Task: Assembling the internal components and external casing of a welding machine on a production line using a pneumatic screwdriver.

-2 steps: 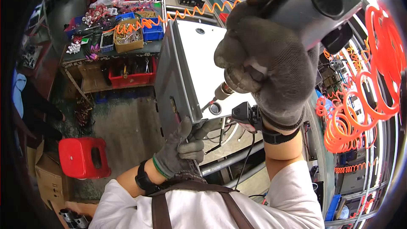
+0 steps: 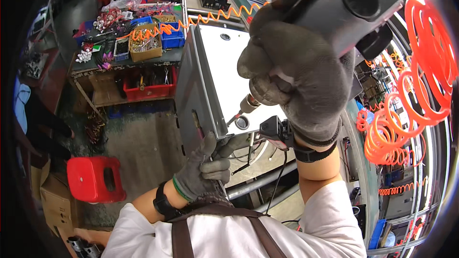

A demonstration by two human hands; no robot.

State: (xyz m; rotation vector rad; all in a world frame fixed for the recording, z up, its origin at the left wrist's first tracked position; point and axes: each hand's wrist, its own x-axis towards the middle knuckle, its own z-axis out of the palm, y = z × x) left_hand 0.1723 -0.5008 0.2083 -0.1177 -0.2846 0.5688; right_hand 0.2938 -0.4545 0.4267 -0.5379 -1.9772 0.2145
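Observation:
A power screwdriver (image 2: 351, 7) with a dark body is in my gloved right hand (image 2: 301, 71), whose fingers wrap round it. Its bit (image 2: 234, 119) slants down to the near left corner of a boxy metal casing, by the flange; a screw there is too small to make out. The casing has a white panel (image 2: 224, 62) on top and a grey side wall (image 2: 190, 86). At its near corner, just below the bit, my gloved left hand (image 2: 208, 165) grips the edge, with some fingertips hidden under it. A round grommet hole (image 2: 242, 123) lies right of the bit.
Coiled orange air hoses (image 2: 382, 138) hang at the right. A workbench (image 2: 95, 64) at the far left bears boxes of small parts, with a red bin (image 2: 150, 91) below. A red stool (image 2: 95, 179) stands at left. Metal rails (image 2: 263, 181) and loose cables run below the casing.
My right hand and the screwdriver have shifted very slightly left in the view. The bit stays at the casing's corner, and my left hand keeps its grip.

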